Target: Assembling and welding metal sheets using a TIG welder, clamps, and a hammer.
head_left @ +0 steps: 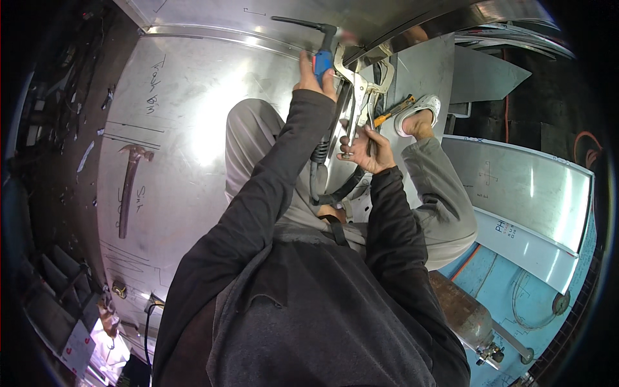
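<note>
Gleaming under the light, the steel sheet [193, 116] is smooth and scratched. Left hand [314, 76] grips the blue torch [322, 59] firmly; right hand [366, 149] closes around the chrome clamp [358, 97].

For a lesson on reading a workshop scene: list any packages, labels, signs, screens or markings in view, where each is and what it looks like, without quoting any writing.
Handwritten marks: dark pen lines on the shiny metal sheet, left of the left hand that grips a blue-handled welding torch.
Small markings: coloured, on the pale panel at right, beyond the right hand holding locking pliers.
White card: lower left corner, rectangular, small red marks.
No screens or packages.
</note>
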Demonstrator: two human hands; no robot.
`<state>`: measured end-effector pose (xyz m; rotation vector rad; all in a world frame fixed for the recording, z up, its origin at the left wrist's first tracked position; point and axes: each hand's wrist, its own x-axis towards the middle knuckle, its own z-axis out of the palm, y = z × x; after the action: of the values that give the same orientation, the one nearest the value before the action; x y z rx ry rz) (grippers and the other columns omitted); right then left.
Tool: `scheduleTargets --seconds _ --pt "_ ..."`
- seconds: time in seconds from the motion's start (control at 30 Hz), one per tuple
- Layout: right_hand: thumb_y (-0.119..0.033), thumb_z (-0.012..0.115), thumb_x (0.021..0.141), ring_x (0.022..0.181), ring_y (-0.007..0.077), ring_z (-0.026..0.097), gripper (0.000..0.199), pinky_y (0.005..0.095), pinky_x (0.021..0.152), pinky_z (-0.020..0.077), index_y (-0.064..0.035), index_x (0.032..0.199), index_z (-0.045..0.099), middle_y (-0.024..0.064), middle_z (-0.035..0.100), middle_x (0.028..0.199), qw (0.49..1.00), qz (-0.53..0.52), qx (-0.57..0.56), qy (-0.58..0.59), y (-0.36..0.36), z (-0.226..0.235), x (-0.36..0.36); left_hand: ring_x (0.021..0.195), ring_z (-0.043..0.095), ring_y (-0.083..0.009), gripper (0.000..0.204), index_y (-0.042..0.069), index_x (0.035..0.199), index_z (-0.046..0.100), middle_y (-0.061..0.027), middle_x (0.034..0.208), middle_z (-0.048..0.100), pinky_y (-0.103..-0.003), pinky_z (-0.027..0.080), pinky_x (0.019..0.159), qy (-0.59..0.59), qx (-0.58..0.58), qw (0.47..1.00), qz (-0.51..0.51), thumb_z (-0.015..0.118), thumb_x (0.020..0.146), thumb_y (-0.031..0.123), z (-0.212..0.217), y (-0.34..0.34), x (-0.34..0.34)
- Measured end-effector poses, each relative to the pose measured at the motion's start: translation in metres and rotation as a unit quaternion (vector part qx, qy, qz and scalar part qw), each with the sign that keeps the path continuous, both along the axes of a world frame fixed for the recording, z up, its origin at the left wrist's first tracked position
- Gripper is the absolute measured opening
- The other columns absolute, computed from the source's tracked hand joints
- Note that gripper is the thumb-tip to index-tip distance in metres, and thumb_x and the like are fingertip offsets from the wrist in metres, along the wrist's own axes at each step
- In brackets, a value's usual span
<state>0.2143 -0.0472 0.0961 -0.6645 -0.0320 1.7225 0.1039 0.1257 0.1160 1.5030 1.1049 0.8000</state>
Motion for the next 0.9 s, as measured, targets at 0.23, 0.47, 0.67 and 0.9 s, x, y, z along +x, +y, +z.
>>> scheduleTargets --seconds 0.23,0.47,0.67,0.9 --pt "-0.027 0.046 0.094 0.125 0.0508 0.035 0.028 0.0647 0.1 0.0303 -0.0183 0.121 0.047 0.0333 0.025 0.141 0.994 -0.016 0.104 0.041 0.002 -0.016 -0.01 0.05 0.05 -0.0113 0.067 0.014 0.143 0.018 -0.0099 0.084 0.057 -0.027 0.041 0.037 -0.175 -0.2 0.957 0.117 0.057 0.091 0.028 -0.012 0.015 -0.107" --pt "-0.015 0.042 0.094 0.127 0.0448 0.034 0.039 0.0689 0.099 0.0294 -0.01 0.132 0.035 0.0338 0.026 0.139 0.997 -0.05 -0.022 0.052 0.006 -0.041 -0.02 0.049 0.049 -0.011 0.062 0.011 0.145 0.016 -0.0093 0.083 0.055 -0.027 0.039 0.035 -0.141 -0.214 0.949 0.185 0.05 0.095 0.024 -0.051 0.001 -0.217" --pt "-0.009 0.036 0.096 0.13 0.0453 0.03 0.052 0.0579 0.101 0.0369 0.0057 0.14 0.014 0.0284 0.025 0.143 1.0 0.014 0.011 -0.007 0.008 -0.043 -0.025 0.094 0.06 -0.0379 0.067 -0.002 0.14 0.026 -0.0255 0.112 0.057 -0.041 0.048 0.085 0.217 -0.078 0.961 0.151 0.059 0.086 0.02 -0.105 0.004 -0.248" --pt "-0.034 0.054 0.092 0.068 0.0168 0.058 0.04 0.0251 0.057 0.0458 0.0023 0.11 0.056 0.0037 0.06 0.083 0.887 0.13 -0.223 -0.383 0.01 -0.053 -0.003 0.103 0.06 -0.0354 0.055 -0.004 0.127 0.046 -0.0239 0.112 0.06 -0.037 0.047 0.089 0.044 0.093 0.995 0.002 0.064 0.081 0.021 -0.053 0.009 -0.139"
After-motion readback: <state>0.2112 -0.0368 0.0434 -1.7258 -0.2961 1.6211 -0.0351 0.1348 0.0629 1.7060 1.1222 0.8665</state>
